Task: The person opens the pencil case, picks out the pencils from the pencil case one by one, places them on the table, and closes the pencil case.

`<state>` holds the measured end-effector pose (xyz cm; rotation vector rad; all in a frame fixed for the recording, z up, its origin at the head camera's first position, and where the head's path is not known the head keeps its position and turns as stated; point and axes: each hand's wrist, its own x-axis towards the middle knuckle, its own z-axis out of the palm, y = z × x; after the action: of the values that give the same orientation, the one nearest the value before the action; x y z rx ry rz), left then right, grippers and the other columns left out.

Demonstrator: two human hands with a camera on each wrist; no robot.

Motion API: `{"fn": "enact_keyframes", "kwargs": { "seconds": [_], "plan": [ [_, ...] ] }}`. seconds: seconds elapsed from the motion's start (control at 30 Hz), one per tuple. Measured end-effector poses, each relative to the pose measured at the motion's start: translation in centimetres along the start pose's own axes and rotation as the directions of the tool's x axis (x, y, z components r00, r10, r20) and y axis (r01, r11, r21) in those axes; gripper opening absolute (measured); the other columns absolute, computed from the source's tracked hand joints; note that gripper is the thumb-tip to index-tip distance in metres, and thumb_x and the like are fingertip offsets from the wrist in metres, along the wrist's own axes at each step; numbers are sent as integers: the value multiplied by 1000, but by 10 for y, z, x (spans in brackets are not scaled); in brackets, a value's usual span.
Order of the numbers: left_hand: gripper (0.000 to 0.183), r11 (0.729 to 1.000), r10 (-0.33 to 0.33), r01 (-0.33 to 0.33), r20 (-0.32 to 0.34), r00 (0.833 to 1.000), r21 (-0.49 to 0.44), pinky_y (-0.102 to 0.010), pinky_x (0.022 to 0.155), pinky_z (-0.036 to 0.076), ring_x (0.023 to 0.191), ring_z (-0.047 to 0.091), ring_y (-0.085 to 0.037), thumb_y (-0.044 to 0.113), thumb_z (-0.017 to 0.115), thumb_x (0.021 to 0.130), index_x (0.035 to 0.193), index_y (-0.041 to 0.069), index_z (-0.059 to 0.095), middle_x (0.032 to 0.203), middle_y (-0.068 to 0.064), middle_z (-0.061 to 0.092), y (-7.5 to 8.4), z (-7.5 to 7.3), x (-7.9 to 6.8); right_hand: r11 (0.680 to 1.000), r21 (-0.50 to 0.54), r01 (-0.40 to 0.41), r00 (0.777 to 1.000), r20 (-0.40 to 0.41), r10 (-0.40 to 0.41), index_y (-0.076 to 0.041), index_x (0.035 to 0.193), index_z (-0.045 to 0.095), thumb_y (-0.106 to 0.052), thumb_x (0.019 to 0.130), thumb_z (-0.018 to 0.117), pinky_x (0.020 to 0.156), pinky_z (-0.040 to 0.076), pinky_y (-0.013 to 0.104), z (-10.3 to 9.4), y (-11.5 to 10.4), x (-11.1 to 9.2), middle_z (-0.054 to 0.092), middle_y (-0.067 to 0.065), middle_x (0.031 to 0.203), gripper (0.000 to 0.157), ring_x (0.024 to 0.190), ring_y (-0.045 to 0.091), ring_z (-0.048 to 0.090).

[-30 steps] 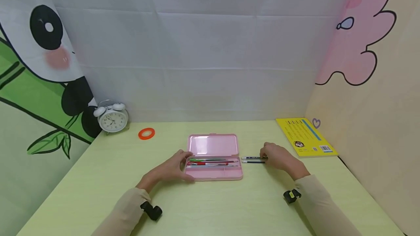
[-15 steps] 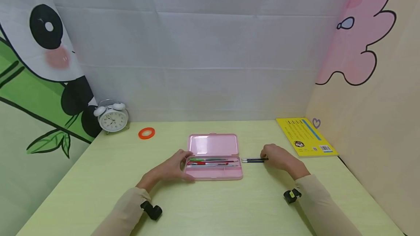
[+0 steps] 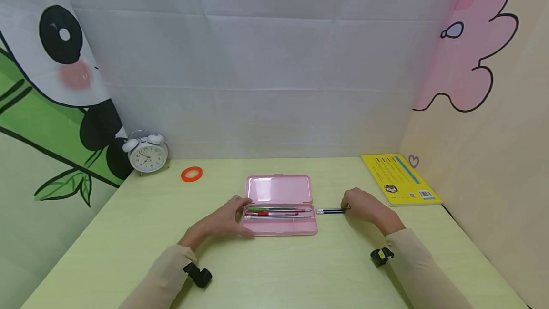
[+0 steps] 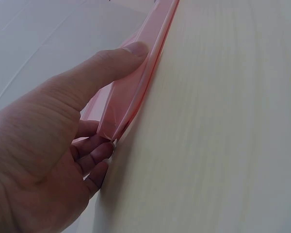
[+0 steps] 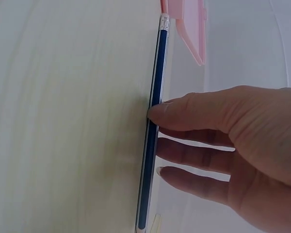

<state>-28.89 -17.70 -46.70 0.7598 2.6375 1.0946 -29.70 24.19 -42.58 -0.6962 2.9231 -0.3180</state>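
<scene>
An open pink pencil case [image 3: 270, 226] lies on the table with its lid folded back. Several slim pens and pencils [image 3: 274, 214], green, red and pale, lie in its rear compartment. My left hand [image 3: 223, 218] grips the case's left end; in the left wrist view the thumb lies on the front wall [image 4: 131, 90] and the fingers curl at the corner. Right of the case, my right hand [image 3: 364, 206] pinches dark pencils [image 3: 329, 211] lying side by side, their white eraser ends facing the case. The right wrist view shows a dark blue pencil [image 5: 156, 73] under the thumb.
A white alarm clock [image 3: 148, 157] stands at the back left, beside an orange ring [image 3: 191, 174], perhaps a tape roll. At the back right lies a yellow book [image 3: 399, 180] by the wall. A pale cloth [image 3: 266, 85] hangs behind the table [image 3: 283, 271].
The two pencils at my right hand were slightly apart and now lie close together. My right hand has shifted very slightly; my left hand stays on the case.
</scene>
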Motion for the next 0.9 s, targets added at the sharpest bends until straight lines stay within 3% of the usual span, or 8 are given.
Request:
{"fn": "enact_keyframes", "kwargs": {
  "seconds": [0.57,0.9],
  "plan": [
    [97,1000,-6,6,0,1000,-7,-47,103,38,114,46,-22,41,92,68,144,2,45,124,-6,46,0,0,-1,1000,-12,5,1000,-3,-5,-4,98,79,-1,88,73,84,54,40,0,2,-1,68,2,92,11,85,18,61],
    [97,1000,-9,9,-2,1000,-8,-48,104,38,115,46,-23,42,91,68,144,3,45,125,-7,46,1,0,-1,998,50,-33,999,24,32,-4,101,79,4,88,71,84,53,40,-2,-2,-1,68,3,94,17,84,19,58]
  ]
}}
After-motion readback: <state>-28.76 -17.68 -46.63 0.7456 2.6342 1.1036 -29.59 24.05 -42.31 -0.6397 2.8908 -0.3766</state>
